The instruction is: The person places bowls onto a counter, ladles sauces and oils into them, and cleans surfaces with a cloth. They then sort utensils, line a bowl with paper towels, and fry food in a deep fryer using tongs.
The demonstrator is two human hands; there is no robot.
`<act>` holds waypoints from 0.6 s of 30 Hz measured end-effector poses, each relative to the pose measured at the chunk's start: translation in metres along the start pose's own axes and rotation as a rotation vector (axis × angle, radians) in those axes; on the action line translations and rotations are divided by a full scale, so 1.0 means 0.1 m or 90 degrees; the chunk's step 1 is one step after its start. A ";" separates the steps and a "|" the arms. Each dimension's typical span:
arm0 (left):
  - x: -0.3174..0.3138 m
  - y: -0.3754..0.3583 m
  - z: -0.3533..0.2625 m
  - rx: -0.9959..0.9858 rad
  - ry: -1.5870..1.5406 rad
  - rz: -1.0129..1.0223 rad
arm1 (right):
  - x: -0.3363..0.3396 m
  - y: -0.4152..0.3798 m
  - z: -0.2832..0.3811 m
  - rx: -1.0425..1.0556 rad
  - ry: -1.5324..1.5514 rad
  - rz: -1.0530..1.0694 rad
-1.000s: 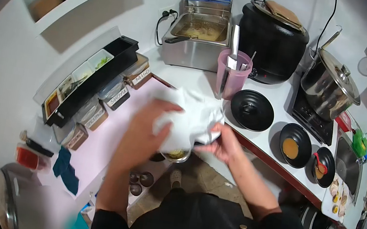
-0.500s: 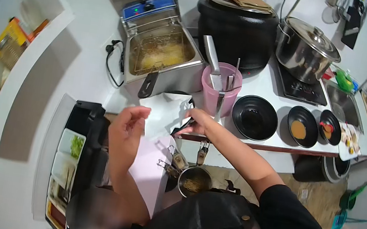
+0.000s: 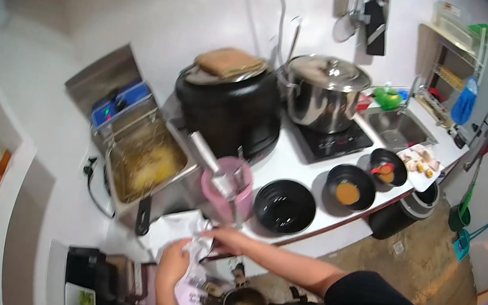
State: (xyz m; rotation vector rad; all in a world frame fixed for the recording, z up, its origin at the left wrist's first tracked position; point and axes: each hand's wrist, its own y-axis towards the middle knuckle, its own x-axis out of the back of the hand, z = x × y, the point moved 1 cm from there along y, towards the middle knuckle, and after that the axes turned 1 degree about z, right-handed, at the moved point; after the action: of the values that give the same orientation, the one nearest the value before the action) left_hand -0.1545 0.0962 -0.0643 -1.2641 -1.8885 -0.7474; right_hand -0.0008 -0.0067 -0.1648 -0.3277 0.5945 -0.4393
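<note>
1. White cloth (image 3: 180, 232), lower centre-left of the frame, bunched on the counter (image 3: 301, 155) edge just in front of the fryer (image 3: 140, 161); crumpled rather than folded, likely because gathered up between both hands.
2. Left hand (image 3: 173, 264) just below the cloth, fingers curled shut on its lower edge, so the cloth sits above and slightly beyond the palm.
3. Right hand (image 3: 224, 239) at the cloth's right side, fingers closed on that end; the two hands close together, the cloth bridging them. Exact pinch blurred, but both look clamped on fabric.
4. Pink cup (image 3: 226, 191) with utensils just above the right hand, near but apart from it; upright, handles leaning out for easy reach.
5. Empty black bowl (image 3: 284, 207) right of the cup; two smaller bowls (image 3: 350, 187) holding sauce further right, lined along the counter front.
6. Black cooker (image 3: 228, 112) with a folded brown cloth on its lid behind the cup; steel pot (image 3: 324, 92), lidded, on the hob at upper centre.
7. Sink (image 3: 396, 127) and a small plate of food at upper right.
8. Small pan (image 3: 242, 302) hanging below the counter, bottom centre.
</note>
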 end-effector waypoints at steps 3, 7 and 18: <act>-0.18 0.18 0.17 0.084 0.052 0.170 | 0.00 -0.60 0.08 0.085 -0.040 -0.051; -0.18 0.25 0.30 0.042 0.025 0.167 | 0.36 -1.48 -0.01 0.197 -0.191 0.130; -0.59 0.07 -2.86 -0.065 -0.196 -0.082 | 2.26 -3.83 -0.40 0.127 0.011 0.014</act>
State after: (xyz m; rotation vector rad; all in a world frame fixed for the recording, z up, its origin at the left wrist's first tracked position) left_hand -0.0617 -0.1565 0.0489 -1.3952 -2.2215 -0.7577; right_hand 0.0277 -0.4517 -0.1408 -0.1273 0.5653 -0.4766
